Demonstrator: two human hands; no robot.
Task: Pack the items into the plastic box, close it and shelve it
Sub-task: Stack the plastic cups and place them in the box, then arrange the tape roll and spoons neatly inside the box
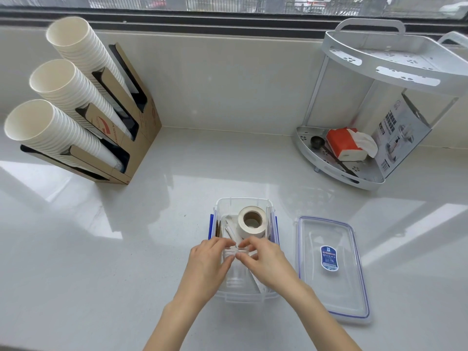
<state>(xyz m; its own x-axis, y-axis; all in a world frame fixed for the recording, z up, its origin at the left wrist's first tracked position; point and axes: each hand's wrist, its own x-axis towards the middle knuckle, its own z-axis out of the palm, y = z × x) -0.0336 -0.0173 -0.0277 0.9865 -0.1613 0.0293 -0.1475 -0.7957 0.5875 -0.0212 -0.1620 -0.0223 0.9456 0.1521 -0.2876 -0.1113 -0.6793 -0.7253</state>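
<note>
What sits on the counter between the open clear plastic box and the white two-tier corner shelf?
Head view: only the clear flat lid with its blue label, right of the clear plastic box; beyond it, bare white counter up to the white corner shelf.

A single wide-angle head view looks forward and steeply down from close above the white surface (177,249), facing the window (240,3) along the far edge, with both forearms entering from the bottom.

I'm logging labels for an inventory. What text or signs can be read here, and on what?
Cardboard cup holder: red logo and partial letters, roughly "RIDED A"; the rest is hidden.
Blue sticker on the box lid: print too small to read.
Printed leaflet in the corner rack: blurred, unreadable.
Nothing else legible.
</note>
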